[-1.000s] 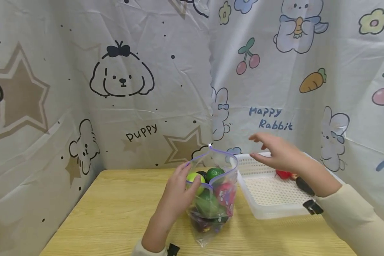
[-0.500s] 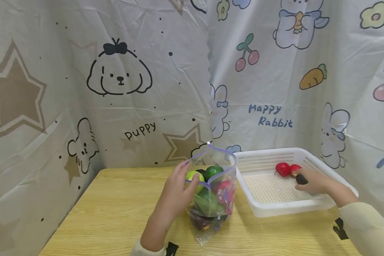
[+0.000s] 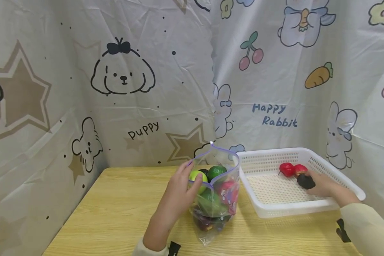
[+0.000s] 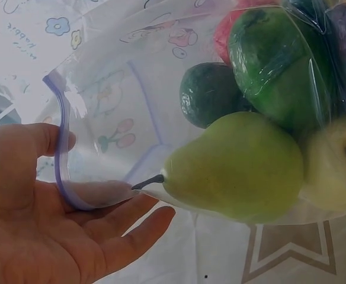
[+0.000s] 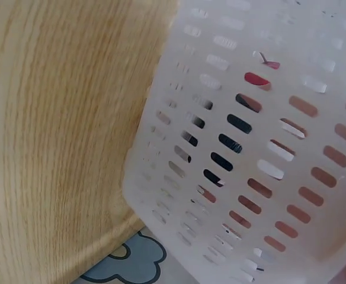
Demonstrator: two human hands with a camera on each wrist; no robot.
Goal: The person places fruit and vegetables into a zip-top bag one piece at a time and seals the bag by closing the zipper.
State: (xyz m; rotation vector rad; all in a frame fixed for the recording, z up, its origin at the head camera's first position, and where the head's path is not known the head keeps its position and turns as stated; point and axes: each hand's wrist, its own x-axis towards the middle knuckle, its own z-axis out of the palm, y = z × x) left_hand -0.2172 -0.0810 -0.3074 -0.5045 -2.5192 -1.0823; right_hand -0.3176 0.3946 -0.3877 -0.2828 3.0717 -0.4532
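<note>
My left hand [image 3: 180,188] pinches the purple-zipped rim of a clear zip bag [image 3: 204,236], thumb inside and fingers outside. The bag stands upright on the table with its mouth spread. In the left wrist view, a yellow-green pear [image 4: 238,168] with a dark stem lies nearest the mouth, beside a small dark green fruit [image 4: 208,94] and a larger green one [image 4: 279,65]. My right hand [image 3: 323,186] reaches into a white basket [image 3: 265,209] and grips a dark oval fruit [image 3: 305,181]. Two red fruits [image 3: 287,169] sit just behind it. The basket wall mostly hides this hand in the right wrist view.
The basket stands right of the bag on a wooden table [image 3: 115,209]. Its perforated wall [image 5: 244,154] rises between the right wrist camera and the fruit. A patterned curtain [image 3: 147,89] hangs behind and along both sides.
My right hand has come down from above the basket into it and taken hold of the dark fruit. The left hand keeps its place on the bag rim.
</note>
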